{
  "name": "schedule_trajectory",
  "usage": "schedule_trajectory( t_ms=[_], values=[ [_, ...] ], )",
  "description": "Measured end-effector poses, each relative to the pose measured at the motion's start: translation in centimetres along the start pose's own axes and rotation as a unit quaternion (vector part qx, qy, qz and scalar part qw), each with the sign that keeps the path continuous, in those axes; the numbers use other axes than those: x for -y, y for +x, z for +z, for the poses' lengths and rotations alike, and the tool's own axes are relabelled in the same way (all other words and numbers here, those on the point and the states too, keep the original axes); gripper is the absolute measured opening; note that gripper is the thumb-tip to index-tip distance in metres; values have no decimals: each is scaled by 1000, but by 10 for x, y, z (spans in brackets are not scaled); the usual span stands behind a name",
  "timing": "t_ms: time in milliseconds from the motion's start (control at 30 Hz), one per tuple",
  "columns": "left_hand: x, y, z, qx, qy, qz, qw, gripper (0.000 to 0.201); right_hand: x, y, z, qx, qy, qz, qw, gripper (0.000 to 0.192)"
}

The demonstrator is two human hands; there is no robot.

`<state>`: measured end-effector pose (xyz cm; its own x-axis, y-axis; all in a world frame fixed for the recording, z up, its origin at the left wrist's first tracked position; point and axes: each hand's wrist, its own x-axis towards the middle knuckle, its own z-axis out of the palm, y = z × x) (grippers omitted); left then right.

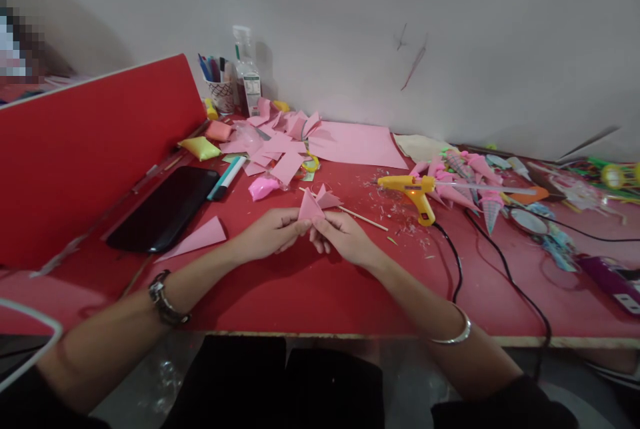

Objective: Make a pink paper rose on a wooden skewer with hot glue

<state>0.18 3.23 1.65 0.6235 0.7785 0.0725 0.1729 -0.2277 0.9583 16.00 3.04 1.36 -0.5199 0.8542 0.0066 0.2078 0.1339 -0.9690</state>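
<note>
Over the red table, my left hand (275, 232) and my right hand (345, 236) meet, both closed on a small folded piece of pink paper (311, 206). My thumbs press its lower edge, and its pointed top stands up between them. Another pink paper piece (327, 198) shows just behind it; whether it is joined to the held one I cannot tell. A thin wooden stick (365, 218) lies beyond my right hand. Left of my left hand rests a loose pink paper cone or wedge (197, 240). The fingertips under the paper are partly hidden.
A yellow glue gun (411, 190) with its light on lies to the right, its black cord (455, 262) trailing off the front edge. Pink paper cones (457, 182) are heaped behind it. Paper scraps (280, 142), a phone (167, 208), a marker (231, 176) and a bottle (249, 76) are leftward.
</note>
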Motion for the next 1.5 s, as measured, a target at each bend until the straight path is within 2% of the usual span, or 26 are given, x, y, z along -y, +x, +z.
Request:
schedule_trajectory(
  t_ms=[267,467,633,700,800,933,1000,1067,1167,1233,1367,1500],
  values=[
    [0,1,-1,-24,20,1,1000,18,0,0,-1,4,-5,-18,1000,44],
    [2,-2,0,-7,54,-23,998,36,1,1,-2,-35,3,-10,999,48],
    [2,-5,0,42,60,-42,996,41,3,0,-2,35,10,5,999,52],
    [2,-4,1,46,50,-35,997,40,3,-1,-2,43,12,-2,999,53],
    [1,-2,1,22,45,-4,999,34,3,0,-3,35,0,-9,999,52],
    [-1,0,1,-53,86,49,994,31,2,1,-3,29,3,0,1000,50],
    [-1,0,-1,-102,117,54,986,32,2,2,-3,26,-2,2,1000,47],
    [-2,-1,-3,-119,132,45,983,34,3,1,-3,-1,-14,-8,1000,38],
    [-1,-3,-4,-63,152,40,986,35,5,1,-4,-69,-24,-37,997,21],
    [0,-3,-4,-30,168,42,984,36,6,1,-5,-76,-23,-43,996,16],
    [3,-2,-3,-29,193,51,979,33,4,2,-5,-50,-17,-39,998,17],
    [4,-1,-1,-32,214,72,974,31,4,1,-5,-78,-52,-54,994,17]
  ],
)
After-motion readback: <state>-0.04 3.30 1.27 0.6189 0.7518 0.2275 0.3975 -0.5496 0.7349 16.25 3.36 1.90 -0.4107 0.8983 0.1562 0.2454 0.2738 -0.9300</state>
